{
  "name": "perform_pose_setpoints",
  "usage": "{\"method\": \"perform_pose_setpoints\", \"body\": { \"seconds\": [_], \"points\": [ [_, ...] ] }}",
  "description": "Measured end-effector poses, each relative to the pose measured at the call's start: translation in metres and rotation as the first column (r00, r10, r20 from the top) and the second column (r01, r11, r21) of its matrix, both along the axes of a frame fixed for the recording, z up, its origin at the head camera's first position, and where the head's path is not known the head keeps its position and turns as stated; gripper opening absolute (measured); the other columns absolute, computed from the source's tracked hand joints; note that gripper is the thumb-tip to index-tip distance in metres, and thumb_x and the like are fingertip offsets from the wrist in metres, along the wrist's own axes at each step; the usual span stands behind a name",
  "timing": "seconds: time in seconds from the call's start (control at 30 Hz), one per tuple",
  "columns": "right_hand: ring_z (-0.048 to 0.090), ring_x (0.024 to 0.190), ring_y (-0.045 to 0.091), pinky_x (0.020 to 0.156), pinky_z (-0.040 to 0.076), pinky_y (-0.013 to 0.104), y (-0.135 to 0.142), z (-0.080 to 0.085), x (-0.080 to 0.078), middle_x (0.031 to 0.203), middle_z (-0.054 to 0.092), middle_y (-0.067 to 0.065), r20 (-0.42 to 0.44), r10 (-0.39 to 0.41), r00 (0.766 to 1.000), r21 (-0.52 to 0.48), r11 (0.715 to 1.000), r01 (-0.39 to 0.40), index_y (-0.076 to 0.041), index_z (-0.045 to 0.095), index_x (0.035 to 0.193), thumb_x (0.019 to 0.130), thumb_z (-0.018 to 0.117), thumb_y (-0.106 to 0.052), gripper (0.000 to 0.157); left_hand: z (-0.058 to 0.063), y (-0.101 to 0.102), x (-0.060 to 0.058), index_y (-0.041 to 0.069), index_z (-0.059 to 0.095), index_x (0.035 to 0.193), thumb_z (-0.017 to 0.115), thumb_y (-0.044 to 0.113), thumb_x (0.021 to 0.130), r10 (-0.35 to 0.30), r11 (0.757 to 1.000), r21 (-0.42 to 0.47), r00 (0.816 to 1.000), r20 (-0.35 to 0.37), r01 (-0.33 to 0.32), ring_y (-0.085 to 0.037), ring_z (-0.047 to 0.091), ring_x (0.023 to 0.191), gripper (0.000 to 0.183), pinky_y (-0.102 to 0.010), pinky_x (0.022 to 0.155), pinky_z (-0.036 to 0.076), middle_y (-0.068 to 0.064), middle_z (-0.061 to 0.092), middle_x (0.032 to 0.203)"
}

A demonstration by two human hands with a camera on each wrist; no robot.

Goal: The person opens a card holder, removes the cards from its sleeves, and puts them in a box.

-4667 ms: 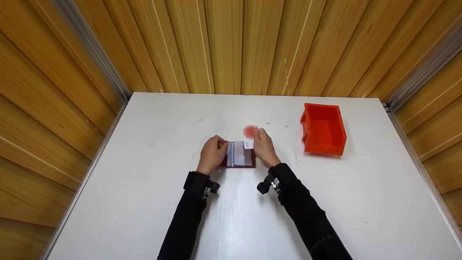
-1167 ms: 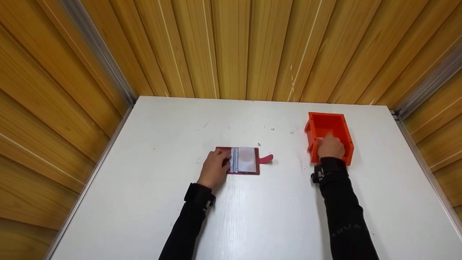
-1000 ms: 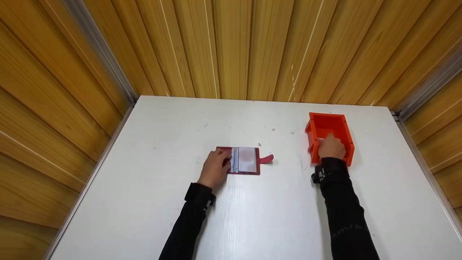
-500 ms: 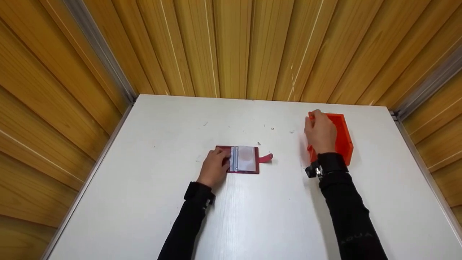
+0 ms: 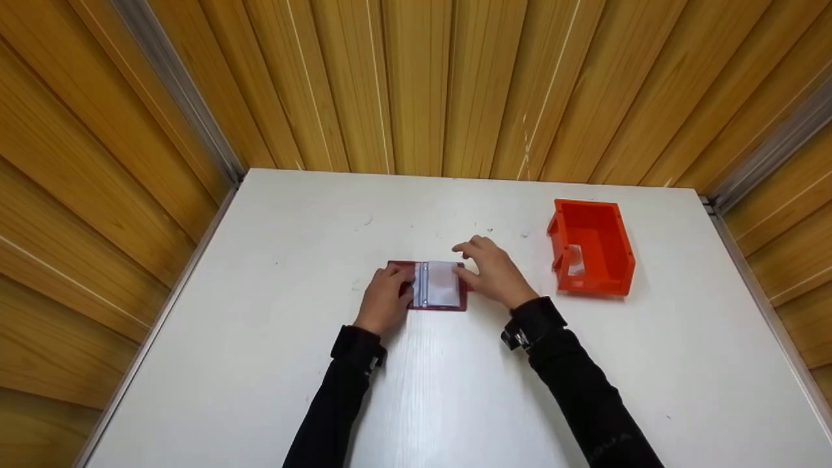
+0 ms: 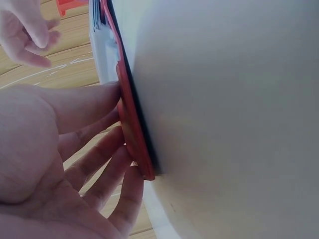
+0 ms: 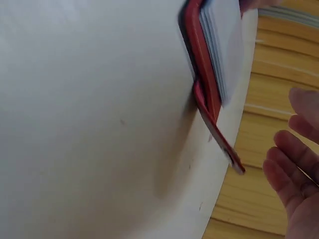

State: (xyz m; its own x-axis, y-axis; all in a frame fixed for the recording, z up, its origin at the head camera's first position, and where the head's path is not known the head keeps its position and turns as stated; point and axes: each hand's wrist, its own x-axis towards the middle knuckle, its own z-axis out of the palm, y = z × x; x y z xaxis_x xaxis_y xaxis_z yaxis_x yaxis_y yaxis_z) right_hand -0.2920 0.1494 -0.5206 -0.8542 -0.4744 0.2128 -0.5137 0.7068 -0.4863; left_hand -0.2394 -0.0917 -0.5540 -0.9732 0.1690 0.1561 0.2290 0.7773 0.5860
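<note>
Near the middle of the white table (image 5: 455, 390), we find a small card album (image 5: 437, 286) lying open, its red cover (image 7: 202, 55) beneath a stack of clear sleeves (image 7: 224, 45). We judge it light, the cover fairly stiff, the sleeves thin, slick and easily creased; we would steady it by the cover and take each sleeve gently by its outer edge. The person's left hand (image 5: 383, 299) rests thumb and fingertips on the cover's left side, loosely bent, not wrapped around it. The right hand (image 5: 492, 273) is just beside the right edge, thumb and fingers spread apart; we see nothing in it, and the right wrist view shows it not touching the album. A strap (image 7: 219, 134) juts out there.
</note>
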Motion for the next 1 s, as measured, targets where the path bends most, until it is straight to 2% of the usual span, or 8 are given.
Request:
{"method": "perform_pose_setpoints", "body": {
  "seconds": [0.13, 0.3, 0.43, 0.63, 0.73, 0.83, 0.9, 1.0],
  "points": [
    [0.057, 0.107, 0.026, 0.092, 0.051, 0.045, -0.011, -0.013, 0.008, 0.119, 0.062, 0.013, 0.052, 0.068, 0.996, 0.069, 0.995, -0.071, -0.006, 0.061, 0.142, 0.095, 0.077, -0.033, 0.057, 0.0, 0.0, -0.001, 0.003, 0.073, 0.121, 0.069, 0.009, 0.098, -0.001, 1.0, -0.012, 1.0, -0.018, 0.001, -0.033, 0.059, 0.114, 0.024, -0.047, 0.099, 0.051, -0.014, 0.064, 0.12],
    [0.051, 0.133, 0.027, 0.111, 0.045, 0.045, -0.015, -0.027, 0.011, 0.144, 0.054, 0.012, 0.116, 0.045, 0.992, 0.15, 0.987, -0.062, -0.005, 0.047, 0.154, 0.09, 0.079, -0.047, 0.084, -0.001, 0.0, 0.0, 0.004, 0.072, 0.123, 0.069, 0.01, 0.098, 0.002, 1.0, -0.012, 1.0, 0.015, -0.001, -0.033, 0.058, 0.117, 0.026, -0.047, 0.103, 0.05, -0.014, 0.065, 0.123],
    [0.045, 0.141, 0.029, 0.117, 0.041, 0.045, -0.013, -0.031, 0.01, 0.152, 0.05, 0.013, 0.137, 0.025, 0.99, 0.149, 0.988, -0.046, -0.003, 0.046, 0.155, 0.088, 0.08, -0.05, 0.088, -0.001, 0.001, 0.0, 0.004, 0.072, 0.124, 0.07, 0.009, 0.098, 0.002, 1.0, -0.009, 1.0, 0.027, -0.001, -0.033, 0.058, 0.116, 0.027, -0.047, 0.103, 0.05, -0.013, 0.064, 0.123],
    [0.045, 0.143, 0.032, 0.119, 0.039, 0.047, -0.012, -0.032, 0.008, 0.152, 0.05, 0.015, 0.144, 0.025, 0.989, 0.126, 0.991, -0.043, -0.006, 0.051, 0.152, 0.087, 0.082, -0.048, 0.083, -0.002, -0.001, -0.001, 0.003, 0.073, 0.121, 0.07, 0.008, 0.097, -0.005, 1.0, -0.004, 1.0, 0.0, 0.005, -0.034, 0.059, 0.114, 0.025, -0.047, 0.1, 0.051, -0.014, 0.065, 0.121],
    [0.05, 0.136, 0.032, 0.115, 0.043, 0.046, -0.014, -0.031, 0.009, 0.145, 0.055, 0.014, 0.118, 0.02, 0.993, 0.083, 0.996, -0.03, -0.005, 0.063, 0.141, 0.084, 0.086, -0.043, 0.072, -0.003, -0.002, -0.001, 0.002, 0.072, 0.121, 0.07, 0.007, 0.096, -0.01, 1.0, 0.015, 1.0, 0.0, 0.01, -0.034, 0.058, 0.114, 0.025, -0.048, 0.1, 0.051, -0.014, 0.065, 0.121],
    [0.055, 0.128, 0.03, 0.108, 0.048, 0.045, -0.017, -0.031, 0.01, 0.136, 0.059, 0.01, 0.08, 0.003, 0.997, 0.006, 1.0, -0.004, -0.006, 0.074, 0.115, 0.079, 0.091, -0.034, 0.049, -0.003, -0.003, 0.0, 0.002, 0.071, 0.123, 0.069, 0.005, 0.096, -0.018, 0.999, 0.034, 1.0, -0.002, 0.019, -0.035, 0.058, 0.114, 0.027, -0.048, 0.101, 0.05, -0.014, 0.065, 0.121],
    [0.056, 0.121, 0.028, 0.101, 0.05, 0.043, -0.018, -0.03, 0.01, 0.127, 0.059, 0.008, 0.057, -0.014, 0.998, -0.035, 0.999, 0.016, -0.008, 0.071, 0.095, 0.075, 0.094, -0.029, 0.037, -0.003, -0.004, 0.0, 0.003, 0.07, 0.125, 0.069, 0.005, 0.096, -0.024, 0.999, 0.044, 1.0, -0.011, 0.024, -0.035, 0.058, 0.115, 0.029, -0.048, 0.101, 0.05, -0.013, 0.066, 0.122],
    [0.054, 0.108, 0.026, 0.09, 0.049, 0.039, -0.019, -0.03, 0.01, 0.11, 0.058, 0.006, 0.051, -0.053, 0.997, -0.068, 0.996, 0.056, -0.01, 0.065, 0.077, 0.074, 0.094, -0.024, 0.033, -0.002, -0.005, 0.0, 0.004, 0.069, 0.129, 0.068, 0.004, 0.096, -0.034, 0.997, 0.069, 0.999, -0.011, 0.035, -0.035, 0.059, 0.116, 0.032, -0.049, 0.103, 0.05, -0.014, 0.067, 0.123]
  ]
}}
